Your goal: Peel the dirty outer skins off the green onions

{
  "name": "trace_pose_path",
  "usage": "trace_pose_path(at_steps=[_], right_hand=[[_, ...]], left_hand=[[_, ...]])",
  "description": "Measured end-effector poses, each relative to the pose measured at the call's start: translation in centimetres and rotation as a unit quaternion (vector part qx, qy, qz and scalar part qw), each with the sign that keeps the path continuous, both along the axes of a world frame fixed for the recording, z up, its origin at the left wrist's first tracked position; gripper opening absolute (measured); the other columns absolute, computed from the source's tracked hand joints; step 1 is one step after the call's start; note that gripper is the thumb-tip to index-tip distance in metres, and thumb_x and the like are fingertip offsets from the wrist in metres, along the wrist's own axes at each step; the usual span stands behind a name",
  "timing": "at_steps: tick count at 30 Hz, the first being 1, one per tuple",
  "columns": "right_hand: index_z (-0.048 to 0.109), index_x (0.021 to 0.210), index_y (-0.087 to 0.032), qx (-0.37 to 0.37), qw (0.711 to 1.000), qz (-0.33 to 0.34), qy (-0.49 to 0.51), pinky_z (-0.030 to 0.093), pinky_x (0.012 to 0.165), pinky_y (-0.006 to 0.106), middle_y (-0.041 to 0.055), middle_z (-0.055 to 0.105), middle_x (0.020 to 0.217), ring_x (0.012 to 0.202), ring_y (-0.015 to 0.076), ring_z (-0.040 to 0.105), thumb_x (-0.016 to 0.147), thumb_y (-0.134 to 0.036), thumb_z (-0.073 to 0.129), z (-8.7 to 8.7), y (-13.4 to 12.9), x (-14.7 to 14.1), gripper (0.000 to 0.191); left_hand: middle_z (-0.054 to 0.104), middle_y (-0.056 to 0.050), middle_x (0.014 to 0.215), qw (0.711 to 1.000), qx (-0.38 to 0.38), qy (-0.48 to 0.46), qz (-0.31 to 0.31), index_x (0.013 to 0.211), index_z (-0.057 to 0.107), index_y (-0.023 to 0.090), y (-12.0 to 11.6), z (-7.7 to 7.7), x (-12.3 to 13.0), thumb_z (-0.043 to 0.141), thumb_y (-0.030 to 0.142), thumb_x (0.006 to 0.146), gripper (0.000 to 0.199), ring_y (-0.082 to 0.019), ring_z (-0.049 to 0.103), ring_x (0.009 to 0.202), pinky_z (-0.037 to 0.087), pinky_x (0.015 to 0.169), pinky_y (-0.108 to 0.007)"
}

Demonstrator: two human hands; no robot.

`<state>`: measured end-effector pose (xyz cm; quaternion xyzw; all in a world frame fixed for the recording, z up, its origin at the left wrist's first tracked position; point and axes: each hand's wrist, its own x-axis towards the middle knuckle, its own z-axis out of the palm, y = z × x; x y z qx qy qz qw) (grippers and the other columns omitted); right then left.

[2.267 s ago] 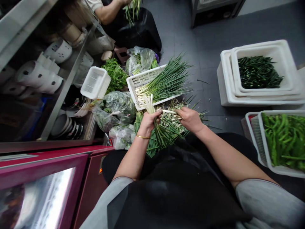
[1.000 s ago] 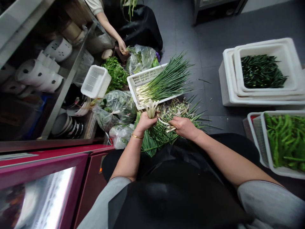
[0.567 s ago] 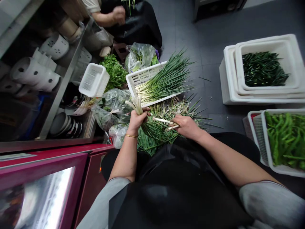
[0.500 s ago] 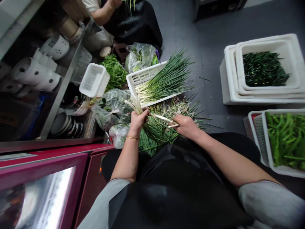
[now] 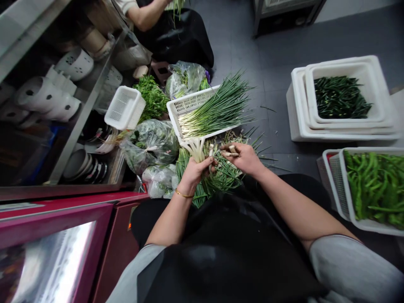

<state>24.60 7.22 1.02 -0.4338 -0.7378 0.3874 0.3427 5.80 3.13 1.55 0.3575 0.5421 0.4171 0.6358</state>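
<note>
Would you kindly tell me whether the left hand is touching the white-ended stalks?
Touching: the head view shows the left hand closed around the white-ended stalks, which stick out past it.

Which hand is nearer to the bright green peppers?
Right. The right hand is left of the peppers, well apart from them; the left hand is farther left, holding scallions.

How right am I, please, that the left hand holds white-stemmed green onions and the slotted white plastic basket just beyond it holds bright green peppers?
The contents are wrong: in the head view, the slotted white plastic basket holds long green onions; the left hand does hold white-stemmed green onions.
</note>
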Motion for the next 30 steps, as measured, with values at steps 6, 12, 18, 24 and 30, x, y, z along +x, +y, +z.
trace_pose_path(at_steps=[6, 12, 18, 24, 30], right_hand=[[0.065, 0.068, -0.013, -0.047, 0.999, 0.004, -0.019, 0.037, 0.056, 0.022, -0.0010, 0.059, 0.059, 0.055, 0.0098, 0.049, 0.072, -0.022, 0.060, 0.8, 0.3, -0.1, 0.010], [0.068, 0.093, -0.014, 0.080, 0.993, 0.054, -0.066, 0.042, 0.068, 0.024, 0.0057, 0.064, 0.084, 0.072, 0.0139, 0.056, 0.078, -0.023, 0.060, 1.0, 0.9, 1.5, 0.019], [0.063, 0.078, -0.015, 0.146, 0.968, 0.104, -0.177, 0.038, 0.064, 0.025, 0.0060, 0.057, 0.077, 0.069, 0.0154, 0.051, 0.084, -0.015, 0.051, -0.2, 0.6, 1.0, 0.013], [0.062, 0.088, -0.013, 0.100, 0.980, -0.077, -0.152, 0.041, 0.071, 0.029, 0.0100, 0.062, 0.085, 0.077, 0.0195, 0.055, 0.082, -0.015, 0.050, -1.1, 2.3, 2.0, 0.014], [0.068, 0.099, -0.016, 0.020, 0.990, -0.021, -0.135, 0.043, 0.073, 0.028, 0.0088, 0.063, 0.088, 0.080, 0.0188, 0.057, 0.077, -0.015, 0.056, -0.1, 2.9, 2.8, 0.026]], left_hand=[[0.058, -0.004, 0.051, 0.993, 0.026, 0.071, -0.087, 0.067, 0.069, 0.015, -0.6, -0.1, 0.9, 0.078, 0.043, 0.070, 0.030, -0.009, 0.044, 0.041, 0.029, 0.040, -0.024], [0.058, -0.003, 0.050, 0.989, 0.017, 0.064, -0.133, 0.067, 0.069, 0.016, -0.2, 0.1, 0.3, 0.078, 0.043, 0.070, 0.028, -0.009, 0.044, 0.039, 0.026, 0.036, -0.022], [0.061, -0.004, 0.054, 0.988, 0.010, 0.047, -0.150, 0.067, 0.068, 0.016, 0.2, -0.2, 0.1, 0.080, 0.038, 0.068, 0.024, -0.011, 0.049, 0.042, 0.027, 0.037, -0.022], [0.054, -0.004, 0.047, 0.982, -0.008, 0.072, -0.177, 0.064, 0.070, 0.016, 0.1, -0.1, -0.6, 0.077, 0.038, 0.072, 0.024, -0.010, 0.044, 0.041, 0.023, 0.039, -0.022], [0.060, -0.007, 0.053, 0.991, -0.018, -0.006, -0.130, 0.071, 0.071, 0.015, 0.1, 0.0, -1.1, 0.076, 0.051, 0.069, 0.037, -0.010, 0.045, 0.041, 0.024, 0.038, -0.024]])
